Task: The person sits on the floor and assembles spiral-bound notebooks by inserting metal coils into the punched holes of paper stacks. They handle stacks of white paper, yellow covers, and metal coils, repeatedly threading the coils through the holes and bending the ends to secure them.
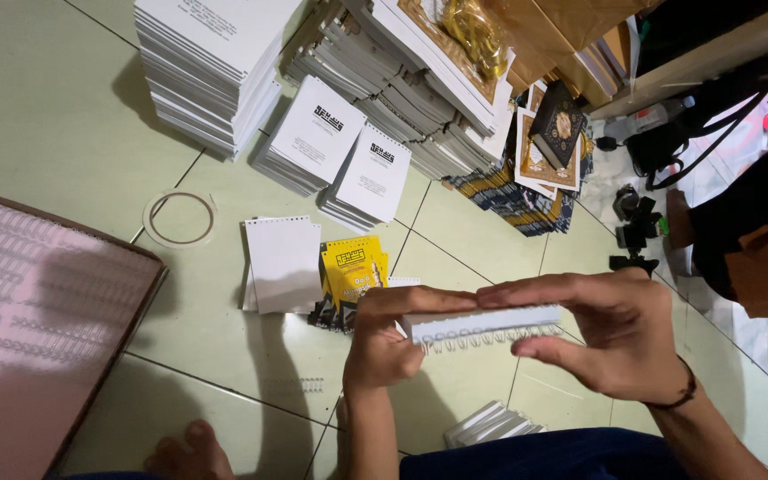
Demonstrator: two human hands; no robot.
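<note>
Wire-bound booklet [482, 322] light, stiff along spine, clamped endwise between left hand [384, 338] fingers and right hand [611, 333] fingers; best gripped at ends, clear of wire coil.

A small print-binding workshop: stacks of printed booklets [215, 62] crowd the tiled floor [46, 107] beside a box of wire binding coils [37, 329].
</note>
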